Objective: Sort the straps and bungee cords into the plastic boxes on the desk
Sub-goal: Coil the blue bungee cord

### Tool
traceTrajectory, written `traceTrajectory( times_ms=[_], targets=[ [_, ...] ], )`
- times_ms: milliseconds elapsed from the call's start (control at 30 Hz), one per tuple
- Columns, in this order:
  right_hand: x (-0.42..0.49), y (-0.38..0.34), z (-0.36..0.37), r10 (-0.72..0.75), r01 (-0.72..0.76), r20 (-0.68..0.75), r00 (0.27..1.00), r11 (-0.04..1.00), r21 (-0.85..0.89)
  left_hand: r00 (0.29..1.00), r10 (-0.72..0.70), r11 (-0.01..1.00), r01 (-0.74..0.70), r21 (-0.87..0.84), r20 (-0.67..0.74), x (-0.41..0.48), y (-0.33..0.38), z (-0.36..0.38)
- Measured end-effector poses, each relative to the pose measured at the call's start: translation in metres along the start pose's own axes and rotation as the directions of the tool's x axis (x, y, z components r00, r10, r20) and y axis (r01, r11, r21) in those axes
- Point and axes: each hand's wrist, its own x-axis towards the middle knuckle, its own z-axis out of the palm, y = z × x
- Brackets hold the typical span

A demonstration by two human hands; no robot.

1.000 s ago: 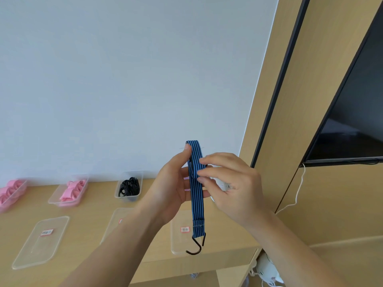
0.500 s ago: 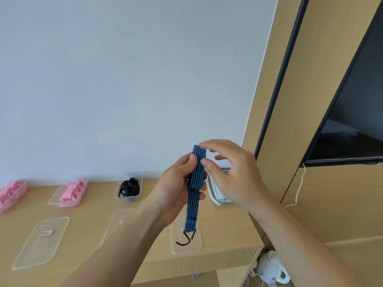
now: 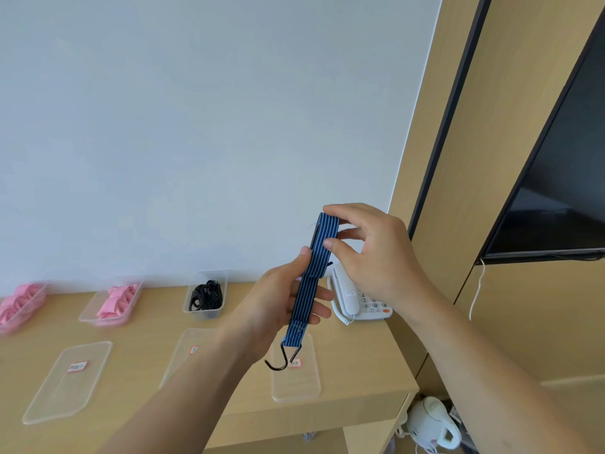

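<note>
A flat blue bungee cord (image 3: pixel 307 290) with thin black stripes is held folded above the desk (image 3: pixel 360 355), its black hook (image 3: pixel 284 358) hanging at the bottom. My left hand (image 3: pixel 278 306) grips the cord's middle from the left. My right hand (image 3: pixel 370 250) pinches the folded top end between thumb and fingers. At the back of the desk stand two clear boxes of pink straps (image 3: pixel 113 301) (image 3: pixel 19 303) and one box of black straps (image 3: pixel 206 294).
Three clear lids with red-and-white labels lie flat on the desk front (image 3: pixel 68 380) (image 3: pixel 188 352) (image 3: pixel 296 378). A white telephone (image 3: pixel 357 299) sits at the desk's right back. A white kettle (image 3: pixel 432 424) stands on the floor below. A dark screen (image 3: pixel 563 178) hangs on the right.
The cord has been folded over further at the top, and my right hand has moved up to pinch the fold. The hook hangs a little to the left.
</note>
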Motion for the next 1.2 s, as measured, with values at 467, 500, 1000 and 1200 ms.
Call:
traceTrajectory(
  times_ms=[467,500,1000,1200],
  targets=[
    [-0.018,0.001,0.014,-0.355,0.309,-0.226,0.907,0.926,-0.215,1.0,-0.015,0.986,0.016,-0.166,0.003,-0.006,0.002,0.005],
    [-0.021,0.001,0.015,-0.362,0.321,-0.221,0.906,0.925,-0.202,1.0,-0.012,0.983,0.011,-0.183,-0.002,-0.006,0.002,0.005],
    [-0.06,0.011,0.035,-0.496,0.46,-0.193,0.847,0.864,-0.204,0.998,0.048,0.964,-0.06,-0.257,-0.051,0.001,0.012,-0.004],
    [-0.087,0.017,0.053,-0.474,0.451,-0.173,0.863,0.878,-0.156,0.991,0.107,0.957,-0.125,-0.261,-0.082,0.001,0.007,-0.009]
  ],
)
